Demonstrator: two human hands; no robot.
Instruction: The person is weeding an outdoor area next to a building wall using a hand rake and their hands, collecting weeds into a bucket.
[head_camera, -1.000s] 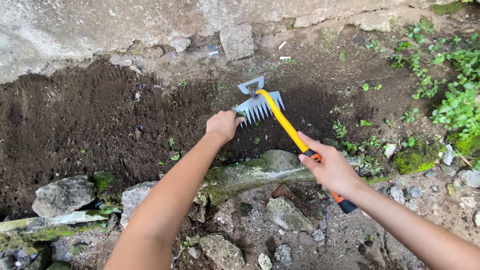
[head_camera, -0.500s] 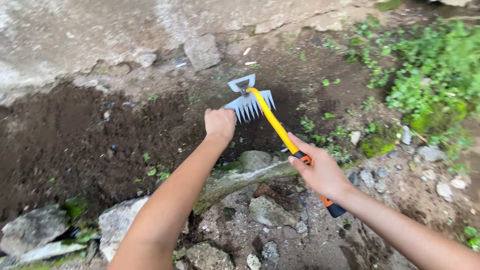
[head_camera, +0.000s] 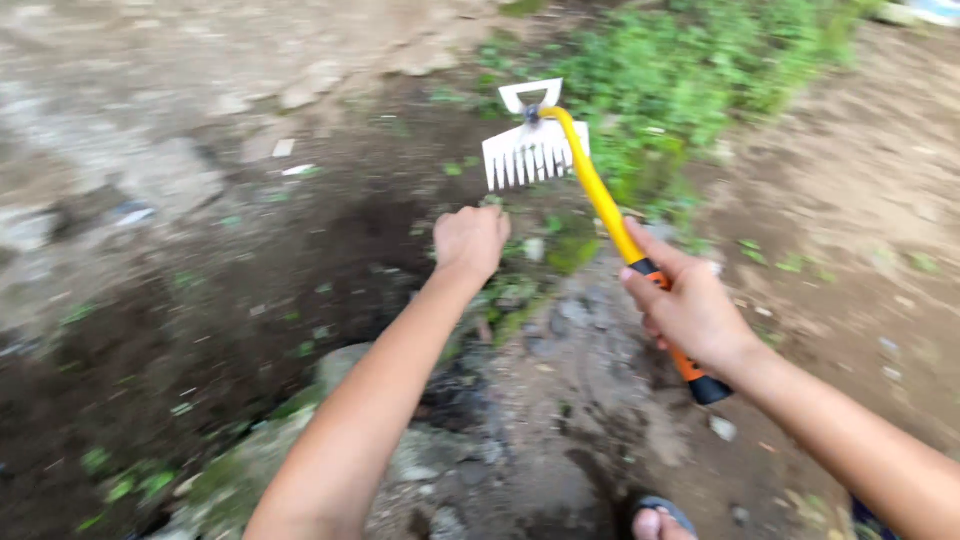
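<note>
So the right hand (head_camera: 690, 310) is wrapped tight around the grip of a garden rake-hoe (head_camera: 590, 190), the kind with a yellow shaft, an orange-and-black handle end and a pale metal head with a row of tines on one side. The head is lifted clear of the ground, out ahead over the edge of the green weeds (head_camera: 690, 70), not touching soil as far as I can see. The left hand (head_camera: 470, 242) is curled into a loose fist just below the tines; the frame is smeared with motion blur, so I can't tell if it's pinching a bit of weed or just closed on nothing. As for how far along things look: the dark soil patch (head_camera: 250, 300) on the left seems loosened and mostly bare, only little green specks in it, while the thick weed clump up top looks untouched, so I'd guess plenty is left there. Mossy stones (head_camera: 330, 400) edge the bed near the arm. No bucket, bag or other container anywhere in view. A sandalled toe (head_camera: 655, 520) peeks in at the bottom.
</note>
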